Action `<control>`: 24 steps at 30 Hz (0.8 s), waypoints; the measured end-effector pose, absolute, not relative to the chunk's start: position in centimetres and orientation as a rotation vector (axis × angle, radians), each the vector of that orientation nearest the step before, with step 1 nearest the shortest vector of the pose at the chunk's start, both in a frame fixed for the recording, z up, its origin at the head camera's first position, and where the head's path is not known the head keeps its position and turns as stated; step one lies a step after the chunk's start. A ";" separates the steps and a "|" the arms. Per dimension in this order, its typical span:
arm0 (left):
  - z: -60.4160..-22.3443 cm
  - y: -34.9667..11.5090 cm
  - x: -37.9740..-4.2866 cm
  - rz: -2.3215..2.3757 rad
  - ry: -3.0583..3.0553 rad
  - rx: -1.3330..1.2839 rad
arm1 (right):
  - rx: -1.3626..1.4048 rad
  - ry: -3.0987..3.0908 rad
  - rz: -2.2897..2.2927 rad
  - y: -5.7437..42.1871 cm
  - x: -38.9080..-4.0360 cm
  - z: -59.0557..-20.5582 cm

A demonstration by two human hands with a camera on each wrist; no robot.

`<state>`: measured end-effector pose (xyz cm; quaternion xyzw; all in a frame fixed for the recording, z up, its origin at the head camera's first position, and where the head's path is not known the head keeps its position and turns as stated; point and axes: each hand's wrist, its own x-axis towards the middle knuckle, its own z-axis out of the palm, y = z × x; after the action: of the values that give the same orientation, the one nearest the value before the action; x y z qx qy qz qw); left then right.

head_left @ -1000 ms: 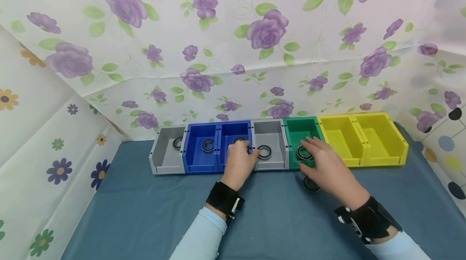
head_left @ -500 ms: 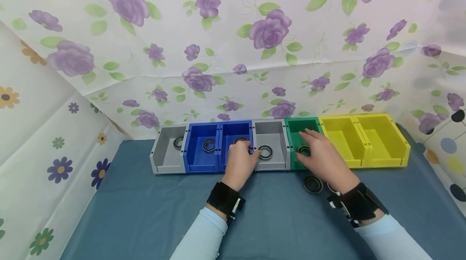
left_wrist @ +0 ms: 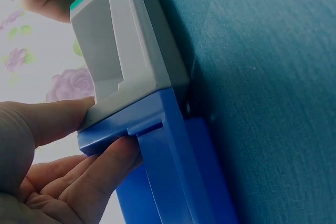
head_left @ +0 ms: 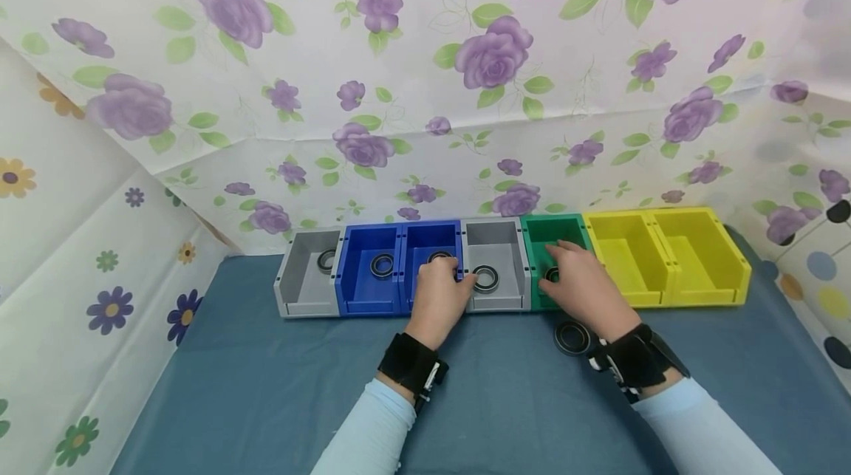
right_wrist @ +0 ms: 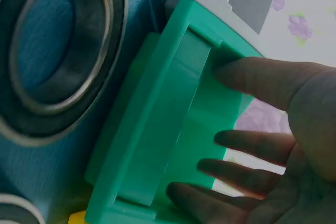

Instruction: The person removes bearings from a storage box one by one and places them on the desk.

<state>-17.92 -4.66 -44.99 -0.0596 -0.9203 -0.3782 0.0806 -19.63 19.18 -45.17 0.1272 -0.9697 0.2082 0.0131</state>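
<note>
My left hand (head_left: 436, 299) pinches the side wall between the right blue bin (left_wrist: 173, 177) and the grey bin (left_wrist: 142, 51) beside it. Its thumb lies on the grey side, the fingers on the blue side. My right hand (head_left: 588, 286) reaches into the green bin (right_wrist: 152, 129), thumb and fingers spread apart. A ball bearing (head_left: 550, 275) shows in that bin by the right thumb, partly covered; the right wrist view does not show it. On the cloth in front lies another bearing (head_left: 572, 337), large in the right wrist view, with part of a further bearing (right_wrist: 18, 213).
More bearings lie in the left grey bin (head_left: 299, 290), the left blue bin (head_left: 362, 298), the right blue bin and the middle grey bin (head_left: 495, 242). Two yellow bins (head_left: 698, 253) end the row at right. A floral sheet (head_left: 425, 76) hangs behind the blue cloth (head_left: 279, 386).
My right hand has shifted left and deeper into the green bin, covering more of its bearing. A bearing seen by the right wrist half a second ago is now hidden in the head view. The left hand stays.
</note>
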 end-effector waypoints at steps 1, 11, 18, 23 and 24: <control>-45.0 -4.7 -17.9 -1.131 -2.754 -0.175 | 0.383 -3.031 0.646 19.1 -19.6 -45.2; -45.0 -4.6 -17.9 -1.140 -2.758 -0.161 | 0.265 -3.084 0.665 18.7 -19.8 -45.6; -45.1 -4.6 -17.9 -1.139 -2.750 -0.169 | 0.173 -3.144 0.744 18.3 -19.9 -45.9; -45.1 -4.6 -17.9 -1.138 -2.748 -0.171 | 0.102 -3.173 0.744 18.1 -19.9 -45.9; -45.1 -4.6 -17.9 -1.138 -2.749 -0.170 | 0.090 -3.179 0.742 18.0 -19.9 -45.9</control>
<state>-17.94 -4.64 -45.11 -0.0568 -0.9195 -0.3806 0.0809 -19.91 18.04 -45.87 0.0274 -0.9716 0.2268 -0.0620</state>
